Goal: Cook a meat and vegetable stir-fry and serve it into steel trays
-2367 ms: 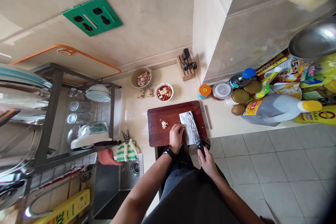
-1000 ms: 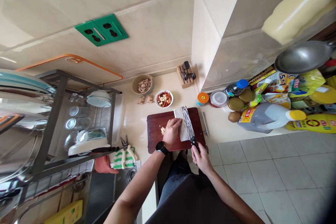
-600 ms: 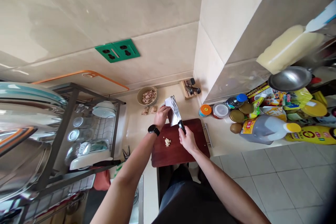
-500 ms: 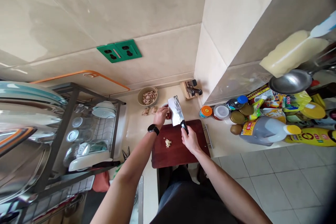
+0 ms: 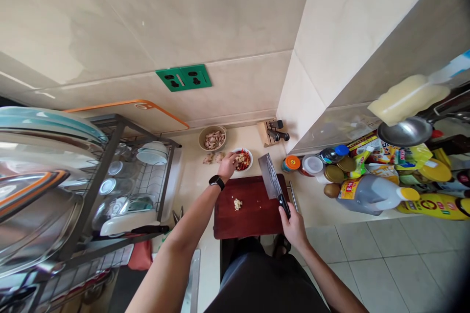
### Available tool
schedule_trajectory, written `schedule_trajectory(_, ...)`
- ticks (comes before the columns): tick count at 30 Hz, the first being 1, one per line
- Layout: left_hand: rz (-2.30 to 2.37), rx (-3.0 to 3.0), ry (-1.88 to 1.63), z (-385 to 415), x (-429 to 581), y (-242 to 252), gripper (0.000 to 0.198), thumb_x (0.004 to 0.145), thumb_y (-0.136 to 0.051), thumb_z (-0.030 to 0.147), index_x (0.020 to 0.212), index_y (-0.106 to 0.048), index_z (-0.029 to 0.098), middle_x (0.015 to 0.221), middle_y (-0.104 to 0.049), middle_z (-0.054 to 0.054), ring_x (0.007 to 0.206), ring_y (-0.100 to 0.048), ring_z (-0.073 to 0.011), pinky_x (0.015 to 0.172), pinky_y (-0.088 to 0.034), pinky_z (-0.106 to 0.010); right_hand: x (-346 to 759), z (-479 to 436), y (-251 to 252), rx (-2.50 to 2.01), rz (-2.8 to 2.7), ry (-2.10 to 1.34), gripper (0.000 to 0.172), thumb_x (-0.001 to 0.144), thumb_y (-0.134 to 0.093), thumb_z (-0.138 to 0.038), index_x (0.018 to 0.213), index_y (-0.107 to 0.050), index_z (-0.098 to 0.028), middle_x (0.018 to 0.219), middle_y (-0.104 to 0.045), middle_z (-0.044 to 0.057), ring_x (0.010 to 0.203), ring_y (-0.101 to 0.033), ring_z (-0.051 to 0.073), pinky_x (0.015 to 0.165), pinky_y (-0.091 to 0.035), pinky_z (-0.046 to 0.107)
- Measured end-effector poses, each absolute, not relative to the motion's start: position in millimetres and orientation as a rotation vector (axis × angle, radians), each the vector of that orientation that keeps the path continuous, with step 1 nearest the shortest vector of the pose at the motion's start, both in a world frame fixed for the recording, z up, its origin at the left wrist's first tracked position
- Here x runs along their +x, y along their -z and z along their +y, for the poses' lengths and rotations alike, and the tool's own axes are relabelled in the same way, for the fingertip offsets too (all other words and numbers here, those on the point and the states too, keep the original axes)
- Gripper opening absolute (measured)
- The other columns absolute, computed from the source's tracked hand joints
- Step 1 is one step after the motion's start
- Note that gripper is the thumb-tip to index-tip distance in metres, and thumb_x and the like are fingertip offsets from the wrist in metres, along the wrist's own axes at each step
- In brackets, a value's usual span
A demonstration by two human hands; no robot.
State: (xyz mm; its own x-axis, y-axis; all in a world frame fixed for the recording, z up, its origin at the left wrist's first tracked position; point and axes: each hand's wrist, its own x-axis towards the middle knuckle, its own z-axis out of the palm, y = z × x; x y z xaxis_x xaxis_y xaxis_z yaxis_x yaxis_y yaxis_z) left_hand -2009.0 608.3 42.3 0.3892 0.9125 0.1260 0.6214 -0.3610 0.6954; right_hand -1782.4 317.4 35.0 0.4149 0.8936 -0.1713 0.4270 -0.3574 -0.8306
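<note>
At the back of the tabletop (image 5: pixel 191 173), L hand (image 5: pixel 229 162) is at the white bowl (image 5: pixel 251 161), fingers curled onto chopped chilli & garlic; can't tell if pinching. Half a sec ago it wiped the cleaver (image 5: pixel 270 182) there. R hand (image 5: pixel 292 217), fingers wrapped round the handle, has swung the blade back over the cutting board (image 5: pixel 257 215). Mince heap (image 5: pixel 238 204) remains. Tan bowl (image 5: pixel 200 141): garlic cloves.
</note>
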Motion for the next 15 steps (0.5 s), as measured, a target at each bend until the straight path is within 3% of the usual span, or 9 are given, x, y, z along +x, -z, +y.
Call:
schedule_trajectory(3,1.408,1.952,-0.813,594.7,-2008.0,-40.6,0.017,0.085,-0.074,0.023,0.102,-0.075,0.022,0.115,-0.064,-0.010,0.103,-0.065,-0.0240,0.099,-0.054,-0.039,-1779.0,283.0,-17.8,-2.038,-1.264,-0.630,0.053,0.103,-0.040,-0.062,0.117,-0.064,-0.017,0.104,-0.076,0.019,0.092,-0.074,0.032,0.079,-0.058,0.041)
schedule_trajectory(6,1.701,1.484,-0.913,575.5,-2009.1,-31.6,0.015,0.088,-0.068,0.023,0.101,-0.070,0.018,0.113,-0.064,-0.013,0.107,-0.063,-0.0245,0.101,-0.052,-0.041,-1780.8,257.1,1.0,-2.108,-1.410,-0.447,0.053,0.105,-0.036,-0.057,0.125,-0.061,-0.015,0.114,-0.075,0.021,0.096,-0.074,0.032,0.079,-0.058,0.041)
schedule_trajectory(11,1.806,1.061,-0.766,559.1,-2007.0,-15.6,0.012,0.096,-0.050,0.021,0.094,-0.060,0.015,0.082,-0.065,-0.008,0.078,-0.067,-0.0204,0.074,-0.058,-0.035,-1793.3,243.6,19.0,-2.248,-1.592,-0.274,0.046,0.109,-0.031,-0.045,0.127,-0.060,-0.014,0.113,-0.073,0.021,0.095,-0.072,0.031,0.081,-0.056,0.041)
schedule_trajectory(15,1.723,0.897,-0.691,573.0,-2004.7,-18.6,0.015,0.099,-0.046,0.018,0.092,-0.059,0.015,0.078,-0.069,-0.006,0.069,-0.068,-0.0154,0.070,-0.059,-0.030,-1803.1,249.6,24.7,-2.320,-1.633,-0.296,0.045,0.108,-0.031,-0.041,0.126,-0.063,-0.016,0.113,-0.070,0.019,0.096,-0.070,0.031,0.080,-0.054,0.041)
